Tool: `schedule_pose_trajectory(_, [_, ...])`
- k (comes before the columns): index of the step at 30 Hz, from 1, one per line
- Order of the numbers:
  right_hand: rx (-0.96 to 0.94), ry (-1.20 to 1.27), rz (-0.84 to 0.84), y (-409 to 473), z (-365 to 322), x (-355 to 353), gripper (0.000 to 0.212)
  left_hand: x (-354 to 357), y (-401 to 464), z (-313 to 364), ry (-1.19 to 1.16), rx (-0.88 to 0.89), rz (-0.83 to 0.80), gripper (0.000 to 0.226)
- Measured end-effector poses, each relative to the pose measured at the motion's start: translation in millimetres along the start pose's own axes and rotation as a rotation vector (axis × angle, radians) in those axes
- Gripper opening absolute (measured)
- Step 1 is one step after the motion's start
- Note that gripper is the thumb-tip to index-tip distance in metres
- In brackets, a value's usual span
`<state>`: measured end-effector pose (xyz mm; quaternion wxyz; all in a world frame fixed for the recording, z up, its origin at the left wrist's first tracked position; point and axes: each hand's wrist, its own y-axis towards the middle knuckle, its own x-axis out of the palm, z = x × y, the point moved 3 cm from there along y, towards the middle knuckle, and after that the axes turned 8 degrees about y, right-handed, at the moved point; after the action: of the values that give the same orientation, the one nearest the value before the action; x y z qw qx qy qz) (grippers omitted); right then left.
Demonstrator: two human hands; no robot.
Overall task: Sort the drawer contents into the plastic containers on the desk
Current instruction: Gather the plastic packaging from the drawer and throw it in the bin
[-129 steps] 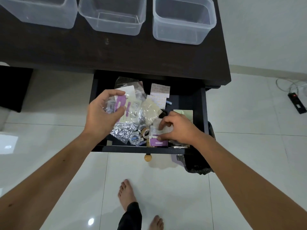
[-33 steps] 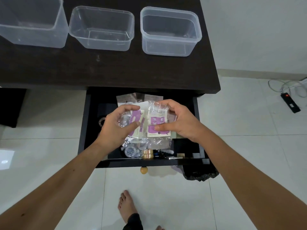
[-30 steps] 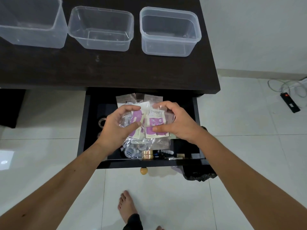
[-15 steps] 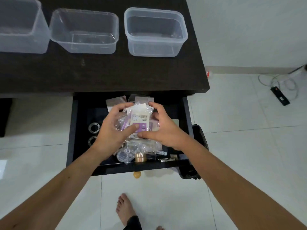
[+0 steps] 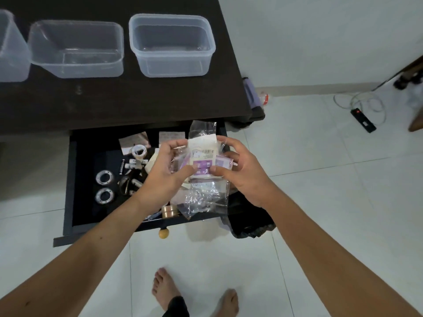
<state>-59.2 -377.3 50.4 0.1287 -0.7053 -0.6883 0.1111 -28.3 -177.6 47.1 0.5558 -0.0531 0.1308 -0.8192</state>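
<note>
Packets (image 5: pixel 202 164) in clear plastic, with white and purple card inserts, sit bunched between your two hands at the centre of the frame, above the open drawer (image 5: pixel 68 179). Your left hand (image 5: pixel 168 171) curls around the left side of the bundle, thumb pressed on the purple card; your right hand (image 5: pixel 241 170) pinches the right side, thumb on the front and fingers curled behind. A barcode strip shows on the top white card, but the print is too small to read, and no brand can be made out. Crinkled clear bags (image 5: pixel 206 197) hang below the bundle, hiding the drawer's lower right part.

In the drawer to the left of your hands lie two metal rings (image 5: pixel 104 178), a few small batteries (image 5: pixel 135 163) with unreadable lettering, a roll of clear tape (image 5: pixel 139 150) and paper slips (image 5: pixel 134 141) near the back. A brass-coloured round piece (image 5: pixel 169 212) rests near the front edge, just above the drawer knob (image 5: pixel 164 233).

At the upper left of the frame three clear plastic containers stand in a row on the dark desk (image 5: pixel 137 101): the right one (image 5: pixel 171 45), the middle one (image 5: pixel 76 49), and one cut by the left edge (image 5: pixel 11 46).

A black bag (image 5: pixel 249 223) sits on the floor at the drawer's right, and a power strip (image 5: pixel 362 120) with cables lies at the upper right.
</note>
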Motion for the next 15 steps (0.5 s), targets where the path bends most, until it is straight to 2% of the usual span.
schedule_pose_trajectory(8, [0.054,0.123,0.143,-50.2,4.9,-100.1,0.064,93.1,4.2,18.8,-0.001,0.034,-0.091,0.058])
schedule_pose_trajectory(13, [0.103,0.189,0.248,-78.8,29.0,-164.0,0.069,171.4,8.1,13.4,-0.031,0.006,-0.118,0.041])
schedule_pose_trajectory(15, [0.124,0.197,0.265,-88.0,40.1,-184.0,0.062,197.9,8.5,2.3,-0.015,-0.027,-0.130,0.038])
